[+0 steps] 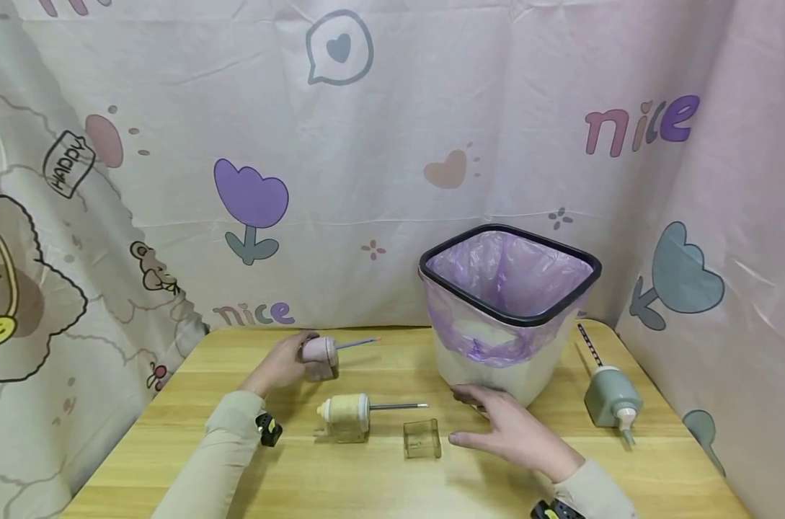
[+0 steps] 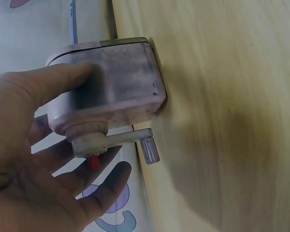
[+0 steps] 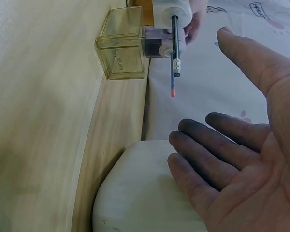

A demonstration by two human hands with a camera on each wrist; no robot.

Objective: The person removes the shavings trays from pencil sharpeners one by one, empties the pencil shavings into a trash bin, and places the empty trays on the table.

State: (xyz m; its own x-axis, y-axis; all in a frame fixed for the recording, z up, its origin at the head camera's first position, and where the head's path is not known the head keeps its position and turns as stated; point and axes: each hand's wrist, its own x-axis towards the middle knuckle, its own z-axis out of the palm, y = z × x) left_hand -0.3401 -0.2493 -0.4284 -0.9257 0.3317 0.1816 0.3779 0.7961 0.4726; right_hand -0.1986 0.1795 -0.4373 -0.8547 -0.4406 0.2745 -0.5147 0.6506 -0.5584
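My left hand [image 1: 283, 366] holds a pink hand-crank pencil sharpener [image 1: 318, 358] near the back left of the table. In the left wrist view, the thumb lies along the sharpener body [image 2: 121, 77], and its crank handle [image 2: 149, 150] hangs beside the fingers. A blue pencil [image 1: 358, 342] sticks out of its far end. My right hand [image 1: 512, 436] holds nothing, fingers spread, in front of the bin. A yellow sharpener [image 1: 345, 413] with a dark pencil [image 1: 398, 406] in it sits between the hands. Left of the right hand stands a clear shavings drawer [image 1: 422, 439].
A white bin [image 1: 538, 375] with a purple liner and black rim [image 1: 564, 317] stands at the back right. Beyond it, a grey-green sharpener [image 1: 614, 395] holds a patterned pencil [image 1: 589, 344]. A printed curtain [image 1: 366, 180] hangs behind the wooden table [image 1: 340, 483].
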